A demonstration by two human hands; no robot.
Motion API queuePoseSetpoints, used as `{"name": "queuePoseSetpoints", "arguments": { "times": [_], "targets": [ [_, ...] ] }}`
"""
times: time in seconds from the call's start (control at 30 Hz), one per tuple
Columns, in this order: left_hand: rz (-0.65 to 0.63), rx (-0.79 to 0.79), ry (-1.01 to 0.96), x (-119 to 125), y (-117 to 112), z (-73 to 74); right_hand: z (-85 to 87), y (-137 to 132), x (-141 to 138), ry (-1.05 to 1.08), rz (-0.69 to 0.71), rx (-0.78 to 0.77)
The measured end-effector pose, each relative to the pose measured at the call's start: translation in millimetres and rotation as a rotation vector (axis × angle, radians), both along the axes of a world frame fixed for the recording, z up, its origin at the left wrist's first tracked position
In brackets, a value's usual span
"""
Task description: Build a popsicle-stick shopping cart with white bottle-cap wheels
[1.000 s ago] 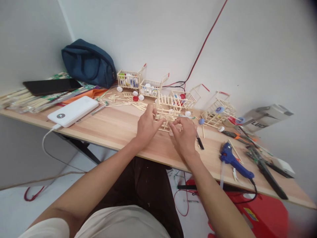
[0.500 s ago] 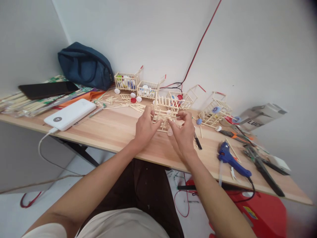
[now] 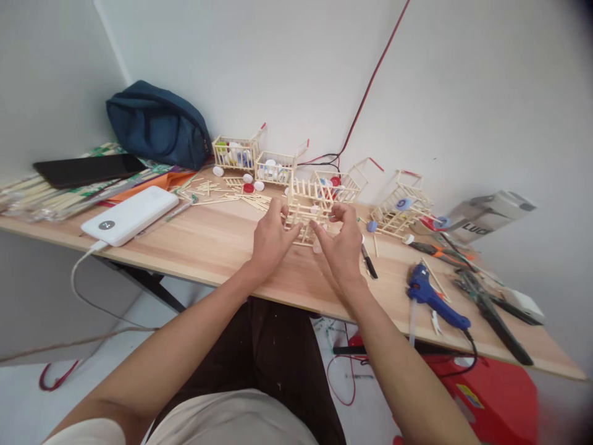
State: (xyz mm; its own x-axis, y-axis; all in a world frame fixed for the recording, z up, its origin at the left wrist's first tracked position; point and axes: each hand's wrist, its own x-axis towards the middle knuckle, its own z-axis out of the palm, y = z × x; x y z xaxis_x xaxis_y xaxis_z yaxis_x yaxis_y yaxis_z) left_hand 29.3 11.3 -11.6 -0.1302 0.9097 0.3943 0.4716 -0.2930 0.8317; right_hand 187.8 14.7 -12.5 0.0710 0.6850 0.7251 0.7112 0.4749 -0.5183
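Between my hands, near the middle of the table, is a small cart [image 3: 306, 213] built of thin wooden sticks, with a pale round wheel at its near right corner. My left hand [image 3: 272, 238] grips its left side, thumb bent inward along the near edge. On the other side my right hand [image 3: 341, 241] has thumb and fingers curled round the cart's right side. The fingertips partly cover the frame. A black pen [image 3: 369, 261] lies just right of my right hand.
Several similar stick carts [image 3: 234, 154] stand along the wall, some holding bottle caps. Cut sticks [image 3: 208, 186] lie scattered at left. A white power bank [image 3: 130, 215], black phone [image 3: 88, 168] and blue bag [image 3: 160, 127] are further left. At right lie a blue glue gun [image 3: 435, 300] and cutters [image 3: 491, 315].
The camera view has shifted very slightly. Both hands stay at the cart in nearly the same pose.
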Motion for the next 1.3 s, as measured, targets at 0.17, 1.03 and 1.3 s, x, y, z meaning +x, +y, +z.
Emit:
{"name": "queuePoseSetpoints", "arguments": {
  "times": [0.17,1.03,1.3],
  "targets": [
    [-0.008,0.011,-0.013,-0.2,0.7,-0.7,-1.6,1.5,-0.7,-0.014,-0.009,-0.005],
    [-0.012,0.029,0.021,-1.6,3.9,-3.8,1.3,-15.1,13.0,-0.235,0.026,0.158],
    [-0.027,0.035,0.021,-2.0,3.6,-4.4,6.3,-7.8,5.3,-0.376,0.02,0.213]
  ]
}}
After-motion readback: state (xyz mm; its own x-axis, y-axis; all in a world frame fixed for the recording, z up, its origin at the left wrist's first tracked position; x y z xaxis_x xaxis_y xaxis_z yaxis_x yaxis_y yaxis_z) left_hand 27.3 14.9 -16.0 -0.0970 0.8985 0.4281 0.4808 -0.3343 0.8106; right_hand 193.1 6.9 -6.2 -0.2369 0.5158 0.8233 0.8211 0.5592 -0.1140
